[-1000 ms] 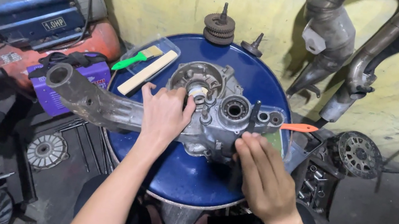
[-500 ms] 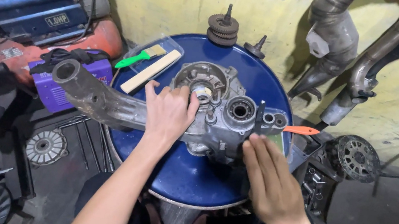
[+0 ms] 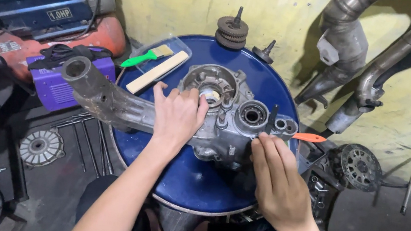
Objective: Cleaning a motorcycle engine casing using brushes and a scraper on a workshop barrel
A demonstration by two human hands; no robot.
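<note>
The engine casing (image 3: 216, 117) lies under both hands' fingers, left hand (image 3: 177, 119) spread flat, right hand (image 3: 278, 180) loosely extended.

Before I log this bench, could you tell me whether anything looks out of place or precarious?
The grey cast-metal engine casing lies on the round blue drum top, but its long arm juts past the left rim, unsupported. The left hand rests flat on it, the right hand touches its right edge. Nothing looks spilled.
</note>
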